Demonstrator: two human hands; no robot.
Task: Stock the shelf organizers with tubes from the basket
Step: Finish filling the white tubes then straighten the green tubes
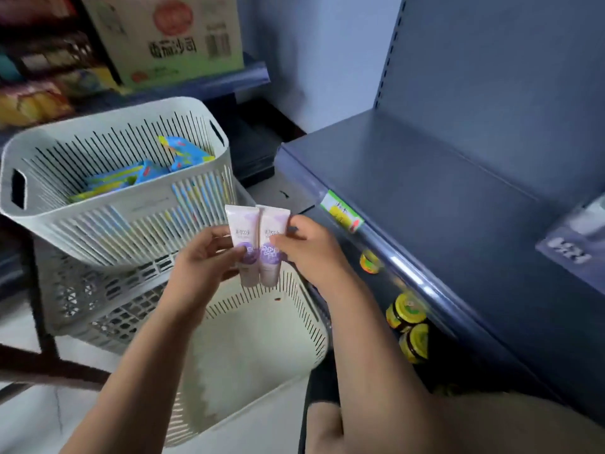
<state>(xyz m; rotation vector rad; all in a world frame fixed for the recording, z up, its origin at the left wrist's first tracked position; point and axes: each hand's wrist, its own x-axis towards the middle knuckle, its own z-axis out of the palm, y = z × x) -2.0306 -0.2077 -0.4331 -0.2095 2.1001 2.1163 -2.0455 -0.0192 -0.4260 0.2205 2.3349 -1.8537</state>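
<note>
Two tubes [245,224], gripped by my left hand [199,257] and right hand [311,250] over the basket [255,355], appear last; shelf [425,191] placement remains.

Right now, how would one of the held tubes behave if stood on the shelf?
Probably light: the left hand holds the left tube and the right hand the right tube by fingers alone. Both narrow toward the lower cap end, so either may tip upright.

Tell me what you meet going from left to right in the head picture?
Basket of blue packets, left hand, two purple tubes, right hand, yellow-lidded jars, clear shelf organizer.
</note>
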